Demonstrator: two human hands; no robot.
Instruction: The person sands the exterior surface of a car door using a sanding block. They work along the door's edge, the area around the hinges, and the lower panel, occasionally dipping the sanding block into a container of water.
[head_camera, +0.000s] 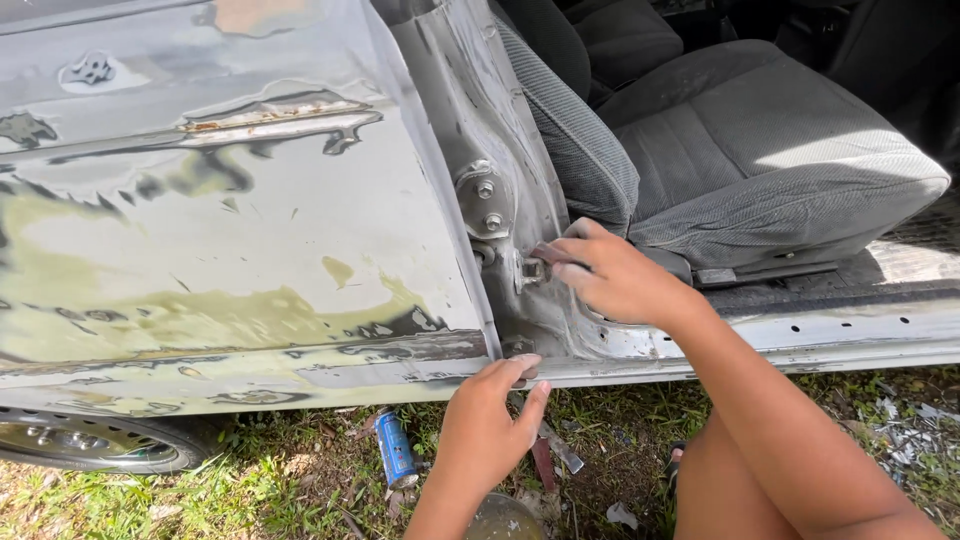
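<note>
**Head view: two hands at a sanded car's door pillar**

Head camera looks down on a car body stripped of its door. At 9 o'clock lies the fender panel (230, 250), its paint sanded to patches of grey, olive filler and bare metal; one rusty strip crosses it near the top. Below it, at 8 o'clock, one wheel (90, 445) shows under the panel edge. On the grass at 7 o'clock lies one blue can (396, 450), on its side.

The left hand (490, 425) comes up from 6 o'clock, fingers loosely spread, thumb and fingertips pressed against the lower corner where panel meets sill (850, 335). It grips nothing; it seems to rest there to steady the body. Just below it on the ground lie what look like two thin strips or sticks (552, 455), too small to tell apart clearly.

At the centre stands the door pillar (470, 120), carrying one hinge bracket (482, 200) with two bolts in view. The right hand (615, 275) is curled nearly closed just below that bracket, fingers pinching a small dark piece (548, 253), possibly abrasive paper, against a lower fitting; what it is cannot be told for sure. The hand's angle suits rubbing into the recess.

At 2 o'clock, one grey cloth seat (760, 150) fills the cabin opening.
</note>
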